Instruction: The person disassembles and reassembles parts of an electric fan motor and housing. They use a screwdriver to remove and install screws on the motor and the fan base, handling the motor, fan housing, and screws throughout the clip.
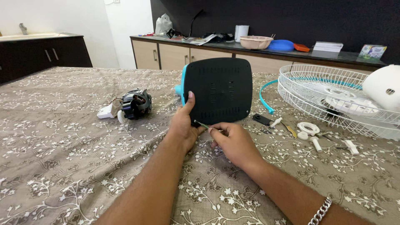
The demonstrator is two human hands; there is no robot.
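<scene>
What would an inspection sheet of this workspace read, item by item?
Surface: table under a brown floral cloth.
Job's things: black fan base plate with teal edge, held upright on the cloth.
Clutter: fan motor, white wire grilles, teal ring, small white and black parts.
Grippers: left hand grips the plate's lower left edge; right hand pinches a thin green wire at its bottom corner.
Cables: only that wire.
Surroundings: counter with bowls and boxes, dark wall, sink cabinet.
</scene>
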